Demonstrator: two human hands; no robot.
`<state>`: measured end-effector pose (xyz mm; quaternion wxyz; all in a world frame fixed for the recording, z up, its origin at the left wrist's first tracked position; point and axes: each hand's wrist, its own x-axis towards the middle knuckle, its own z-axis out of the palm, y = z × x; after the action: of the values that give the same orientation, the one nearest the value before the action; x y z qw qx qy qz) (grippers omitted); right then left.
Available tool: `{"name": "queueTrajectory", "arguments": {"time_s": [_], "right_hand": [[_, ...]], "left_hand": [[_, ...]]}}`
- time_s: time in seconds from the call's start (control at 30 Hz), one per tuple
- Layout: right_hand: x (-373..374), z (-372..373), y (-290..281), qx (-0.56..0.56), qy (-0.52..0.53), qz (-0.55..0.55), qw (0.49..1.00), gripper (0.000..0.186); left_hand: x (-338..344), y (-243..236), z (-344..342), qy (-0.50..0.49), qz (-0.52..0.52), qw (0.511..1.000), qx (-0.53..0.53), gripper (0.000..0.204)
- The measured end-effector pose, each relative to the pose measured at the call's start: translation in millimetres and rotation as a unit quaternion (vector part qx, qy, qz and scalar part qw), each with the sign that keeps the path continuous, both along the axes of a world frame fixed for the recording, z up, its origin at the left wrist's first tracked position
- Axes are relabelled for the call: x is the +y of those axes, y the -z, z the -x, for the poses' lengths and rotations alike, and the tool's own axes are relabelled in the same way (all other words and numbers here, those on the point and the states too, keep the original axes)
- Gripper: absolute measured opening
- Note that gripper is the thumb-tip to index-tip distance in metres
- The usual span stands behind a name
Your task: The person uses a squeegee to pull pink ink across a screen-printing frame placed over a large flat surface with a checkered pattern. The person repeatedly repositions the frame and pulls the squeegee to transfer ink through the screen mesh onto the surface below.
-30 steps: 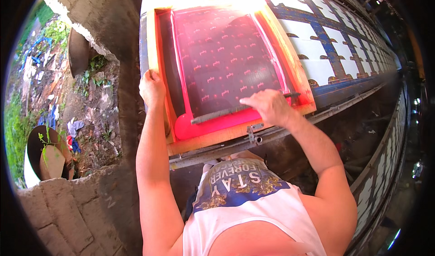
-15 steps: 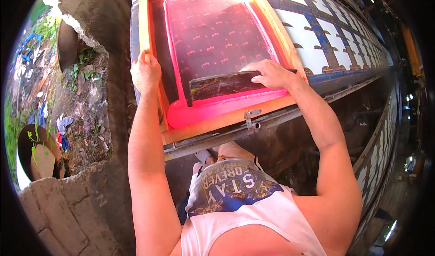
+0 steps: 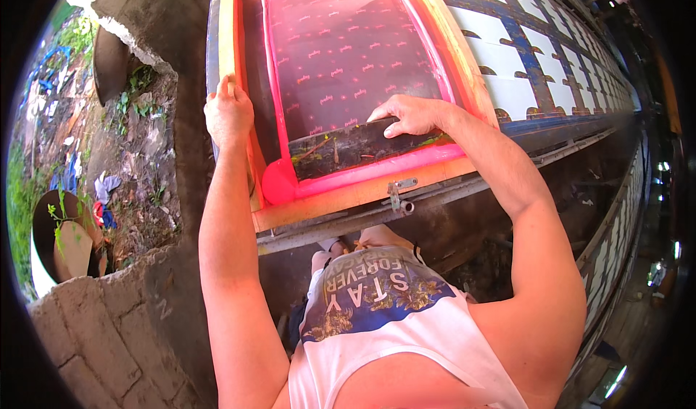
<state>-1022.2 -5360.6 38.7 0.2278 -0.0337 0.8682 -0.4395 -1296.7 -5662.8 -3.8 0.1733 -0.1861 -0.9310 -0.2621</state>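
A wooden-framed printing screen (image 3: 366, 68) lies on the long table, its dark mesh covered in small repeated marks. Bright pink ink (image 3: 279, 182) lies along the near edge and in the near-left corner. My right hand (image 3: 413, 115) grips the top edge of a dark, ink-streaked squeegee (image 3: 341, 150), which stands across the near end of the mesh. My left hand (image 3: 230, 113) is closed round the left rail (image 3: 228, 43) of the wooden frame. The underside of the screen is hidden.
White cut panels (image 3: 504, 65) lie in rows on the blue table to the right. A metal bracket (image 3: 401, 189) and a pipe rail run along the table's near edge. Left stands a broken concrete wall (image 3: 116, 322), with litter and plants beyond it.
The squeegee has shifted a little to the left and nearer me in my right hand, and the pink ink has drawn together in the near-left corner. My left hand stays on the frame.
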Motion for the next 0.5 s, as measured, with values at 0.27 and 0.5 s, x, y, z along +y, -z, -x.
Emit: {"name": "queueTrajectory", "arguments": {"time_s": [0.27,0.5], "right_hand": [[67,75,-32,0.055,-0.027,0.013,0.998,0.048],[136,181,-71,0.303,0.073,-0.227,0.923,0.045]], "left_hand": [[0,-6,-9,-0.005,0.002,1.0,0.022,0.042],[0,-11,-20,-0.027,0.014,0.999,0.03,0.038]]}}
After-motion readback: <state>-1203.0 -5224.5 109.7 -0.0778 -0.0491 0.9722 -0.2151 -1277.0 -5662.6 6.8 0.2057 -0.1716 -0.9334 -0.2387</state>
